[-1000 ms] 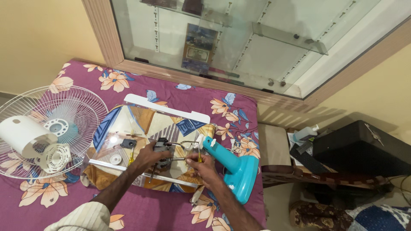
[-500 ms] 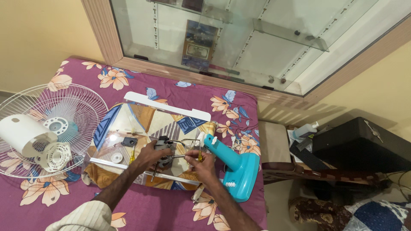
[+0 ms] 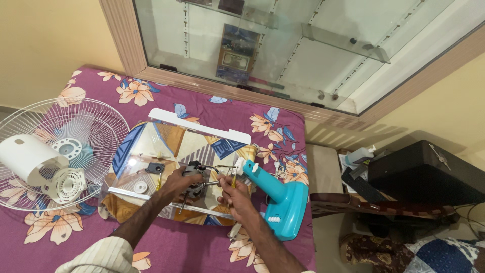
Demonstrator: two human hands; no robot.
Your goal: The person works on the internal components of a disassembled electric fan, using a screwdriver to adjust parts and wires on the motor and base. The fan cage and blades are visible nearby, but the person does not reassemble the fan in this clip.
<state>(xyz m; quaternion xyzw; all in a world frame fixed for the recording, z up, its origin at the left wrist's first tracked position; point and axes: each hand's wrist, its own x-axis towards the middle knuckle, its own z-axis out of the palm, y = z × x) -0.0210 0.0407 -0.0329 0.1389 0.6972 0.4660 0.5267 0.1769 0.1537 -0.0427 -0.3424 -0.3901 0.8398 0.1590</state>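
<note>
Head view: the left hand [image 3: 178, 183] grips a small dark fan motor [image 3: 194, 174] over a patterned glass tray [image 3: 151, 146] lying on a purple floral bed [image 3: 212, 108]. The right hand [image 3: 237, 194] is closed around a yellow-handled screwdriver [image 3: 233, 181] at the motor's right side. Just right lies a teal fan stand [image 3: 280, 202]; far left rests a white fan grille [image 3: 91, 126].

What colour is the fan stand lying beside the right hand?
The fan stand is turquoise blue with white buttons, seen best in the head view, just right of the right hand.
</note>
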